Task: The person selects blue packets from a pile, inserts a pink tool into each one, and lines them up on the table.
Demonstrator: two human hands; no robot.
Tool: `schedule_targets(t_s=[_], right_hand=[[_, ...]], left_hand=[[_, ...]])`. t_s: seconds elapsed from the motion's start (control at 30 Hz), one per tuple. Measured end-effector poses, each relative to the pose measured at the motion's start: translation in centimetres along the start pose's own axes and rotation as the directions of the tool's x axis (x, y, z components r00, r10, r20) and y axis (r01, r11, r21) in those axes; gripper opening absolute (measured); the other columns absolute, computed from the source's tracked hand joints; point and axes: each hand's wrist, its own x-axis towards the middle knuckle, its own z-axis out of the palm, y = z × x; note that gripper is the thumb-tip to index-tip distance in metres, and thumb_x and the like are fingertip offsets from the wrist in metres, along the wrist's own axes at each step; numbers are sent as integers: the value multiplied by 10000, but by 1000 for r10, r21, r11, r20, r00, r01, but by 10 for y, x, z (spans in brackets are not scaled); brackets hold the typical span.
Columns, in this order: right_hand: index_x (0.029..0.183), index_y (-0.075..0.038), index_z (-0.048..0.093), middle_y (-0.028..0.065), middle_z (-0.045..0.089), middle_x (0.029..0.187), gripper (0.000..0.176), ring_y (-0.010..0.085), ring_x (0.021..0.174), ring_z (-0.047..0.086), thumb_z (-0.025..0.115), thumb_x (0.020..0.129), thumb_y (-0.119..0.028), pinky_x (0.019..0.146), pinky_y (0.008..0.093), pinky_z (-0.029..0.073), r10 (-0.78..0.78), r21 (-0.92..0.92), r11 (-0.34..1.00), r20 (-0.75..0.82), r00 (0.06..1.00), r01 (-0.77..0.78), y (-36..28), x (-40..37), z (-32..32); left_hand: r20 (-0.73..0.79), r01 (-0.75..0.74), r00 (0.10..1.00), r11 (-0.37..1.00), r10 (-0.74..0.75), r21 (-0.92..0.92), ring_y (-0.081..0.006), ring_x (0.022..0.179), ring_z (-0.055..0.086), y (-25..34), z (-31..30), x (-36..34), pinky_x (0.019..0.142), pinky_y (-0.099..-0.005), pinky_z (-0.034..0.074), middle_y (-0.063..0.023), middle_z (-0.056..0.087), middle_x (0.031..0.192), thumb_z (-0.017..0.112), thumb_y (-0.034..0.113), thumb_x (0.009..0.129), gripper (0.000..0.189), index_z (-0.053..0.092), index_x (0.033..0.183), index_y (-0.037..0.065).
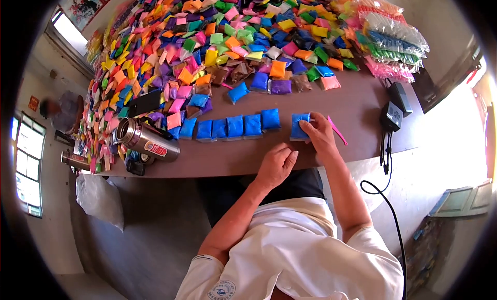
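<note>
My right hand grips the right edge of a blue packet on the brown table, its thumb on top. Curled with the fingers folded in, my left hand rests at the table's front edge; whether anything small is inside it is hidden. A row of several blue packets lies to the left of the held one. Just right of my right hand is a thin pink stick.
Many coloured packets are heaped across the back and left. A steel flask lies at the front left near a black phone. Bundled clear bags and black adapters are on the right. A person is at far left.
</note>
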Motion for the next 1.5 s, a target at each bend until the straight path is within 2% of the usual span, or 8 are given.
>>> schedule_targets(t_s=[0.2, 0.5, 0.63, 0.7, 1.13, 1.3, 1.4, 1.5], right_hand=[[971, 39, 600, 172, 649, 822, 281, 262, 740, 638, 673, 795, -167, 664, 370, 490, -266, -430, 867, 30, 964, 252, 15, 42, 2], [1050, 11, 641, 219, 668, 899, 379, 384, 867, 650, 710, 762, -226, 748, 422, 507, -347, -605, 732, 63, 936, 312, 20, 63, 19], [1060, -17, 652, 198, 670, 879, 388, 364, 841, 651, 721, 749, -239, 743, 416, 510, -435, -684, 648, 30, 900, 336, 18, 59, 18], [1045, -48, 668, 174, 662, 868, 365, 338, 818, 649, 732, 740, -237, 736, 412, 512, -293, -668, 704, 39, 955, 243, 3, 52, 17], [963, -82, 685, 126, 662, 857, 257, 301, 808, 651, 744, 765, -235, 722, 403, 515, -353, -708, 590, 207, 913, 389, 15, 62, 13], [910, -25, 703, 122, 684, 746, 219, 218, 684, 657, 717, 785, -205, 658, 338, 510, -302, -463, 825, 124, 945, 324, 21, 71, 6], [888, 5, 703, 131, 682, 728, 218, 196, 659, 650, 689, 797, -193, 633, 327, 499, -241, -422, 878, 20, 970, 227, 22, 82, 6], [897, 6, 695, 143, 672, 727, 223, 213, 667, 653, 667, 805, -196, 638, 341, 500, -336, -464, 831, 21, 942, 307, 17, 95, 11]], left_hand=[[5, 7, 1000, 1000, -7, -19, -356, 796, 598, 0, 0, -1, 706, -388, 498, -175, 623, 896, 579, 159, 952, 245, 601, 840, -58], [-16, -12, 1000, 1000, 12, 0, -362, 802, 605, -1, 1, -1, 705, -396, 503, -176, 629, 894, 592, 142, 935, 229, 604, 815, -53], [-16, -10, 1000, 1000, 10, 0, -365, 801, 605, -1, 0, 0, 702, -398, 503, -176, 630, 890, 596, 135, 930, 220, 606, 809, -49], [-5, -12, 1000, 1000, 12, -5, -365, 797, 605, -1, 0, -1, 699, -398, 505, -175, 631, 891, 598, 131, 926, 213, 607, 806, -46], [-27, -39, 999, 999, 38, -18, -367, 791, 604, -4, 1, -3, 695, -400, 506, -174, 629, 887, 592, 141, 934, 227, 598, 793, -36], [-31, -49, 998, 998, 48, -27, -373, 797, 603, -3, -1, -3, 700, -402, 506, -177, 624, 887, 589, 143, 938, 223, 593, 804, -35], [-26, -44, 999, 998, 43, -42, -375, 802, 603, -4, 0, -3, 707, -403, 506, -178, 623, 887, 587, 145, 940, 222, 593, 808, -34], [-20, -39, 999, 998, 38, -41, -374, 806, 604, -5, 1, -4, 713, -404, 508, -177, 625, 890, 588, 143, 938, 218, 595, 810, -34]])
